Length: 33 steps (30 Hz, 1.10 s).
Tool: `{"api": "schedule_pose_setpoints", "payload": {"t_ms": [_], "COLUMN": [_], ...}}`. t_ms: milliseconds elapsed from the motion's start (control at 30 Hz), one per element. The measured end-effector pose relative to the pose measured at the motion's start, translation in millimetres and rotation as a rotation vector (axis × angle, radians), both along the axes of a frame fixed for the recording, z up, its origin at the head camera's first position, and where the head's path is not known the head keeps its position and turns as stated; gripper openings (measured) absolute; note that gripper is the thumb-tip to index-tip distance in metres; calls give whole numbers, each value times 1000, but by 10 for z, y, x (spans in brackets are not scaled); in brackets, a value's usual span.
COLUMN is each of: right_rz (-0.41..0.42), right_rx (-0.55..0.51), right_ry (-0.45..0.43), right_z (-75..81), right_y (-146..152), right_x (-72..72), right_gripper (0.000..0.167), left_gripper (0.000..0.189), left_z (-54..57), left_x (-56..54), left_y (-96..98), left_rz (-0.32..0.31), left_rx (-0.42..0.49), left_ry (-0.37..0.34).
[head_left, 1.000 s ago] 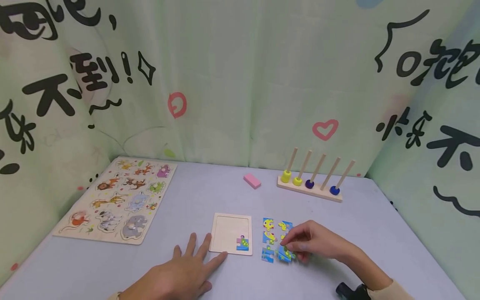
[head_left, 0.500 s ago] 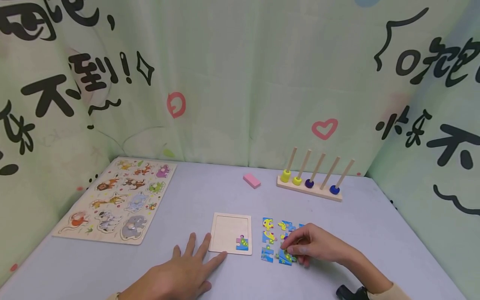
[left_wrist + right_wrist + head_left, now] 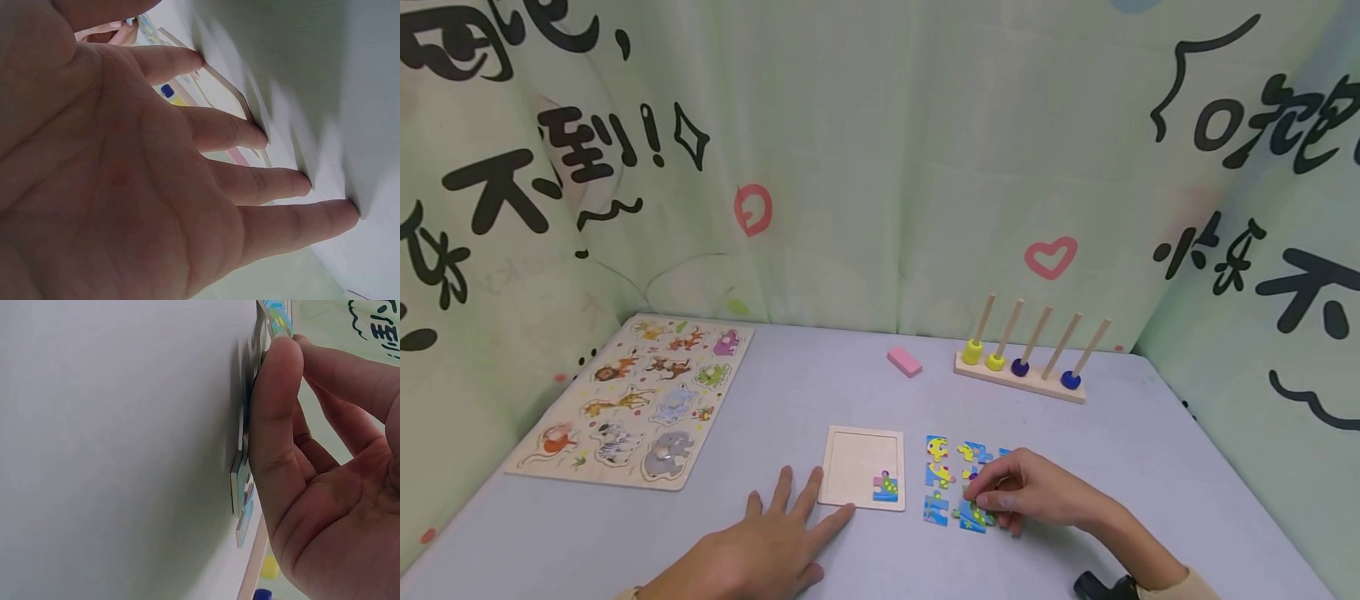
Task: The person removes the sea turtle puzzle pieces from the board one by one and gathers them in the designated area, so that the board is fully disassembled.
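Note:
My left hand [image 3: 767, 537] lies with its fingers spread, fingertips on the table and against the left and near edges of a square wooden puzzle tray [image 3: 857, 458]. One blue and green jigsaw piece [image 3: 886, 488] sits in the tray's near right corner. To the right of the tray, my right hand [image 3: 1037, 492] pinches a blue jigsaw piece with green and yellow [image 3: 973, 518] between thumb and forefinger. In the right wrist view the pinched piece [image 3: 278, 319] is tilted, its far part out of frame. Several loose jigsaw pieces [image 3: 937, 475] lie in columns beside it, partly hidden by this hand.
An animal peg puzzle board [image 3: 647, 400] lies at the left. A pink block [image 3: 904, 361] is farther back, and a wooden peg stand [image 3: 1022, 379] with yellow and dark blue beads stands at the back right. A printed curtain [image 3: 895, 167] encloses the table.
My right hand has shifted slightly toward me and to the right, keeping hold of the jigsaw piece. The left hand and tray stay in place.

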State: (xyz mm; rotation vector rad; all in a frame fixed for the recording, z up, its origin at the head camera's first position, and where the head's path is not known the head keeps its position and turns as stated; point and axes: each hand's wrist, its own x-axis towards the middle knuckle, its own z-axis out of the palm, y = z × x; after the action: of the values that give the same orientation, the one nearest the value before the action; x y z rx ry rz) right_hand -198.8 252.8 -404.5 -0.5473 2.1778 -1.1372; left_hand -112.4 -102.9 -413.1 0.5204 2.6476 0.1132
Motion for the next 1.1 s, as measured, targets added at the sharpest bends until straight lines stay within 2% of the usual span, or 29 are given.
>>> {"api": "schedule_pose_setpoints", "payload": {"t_ms": [633, 867, 1100], "right_rz": [13, -2, 18], "right_rx": [-15, 24, 28], "right_ry": [25, 57, 94], "right_z": [15, 70, 114], "right_y": [4, -120, -309], "right_x": [-6, -60, -110], "right_gripper": [18, 18, 18], "left_gripper": [68, 68, 67], "left_z": [-6, 2, -15], "left_x": [3, 1, 1], "left_y": [-1, -4, -12], "left_rz": [-1, -8, -16], "left_rx": [-8, -8, -4], "left_ry": [6, 12, 19]}}
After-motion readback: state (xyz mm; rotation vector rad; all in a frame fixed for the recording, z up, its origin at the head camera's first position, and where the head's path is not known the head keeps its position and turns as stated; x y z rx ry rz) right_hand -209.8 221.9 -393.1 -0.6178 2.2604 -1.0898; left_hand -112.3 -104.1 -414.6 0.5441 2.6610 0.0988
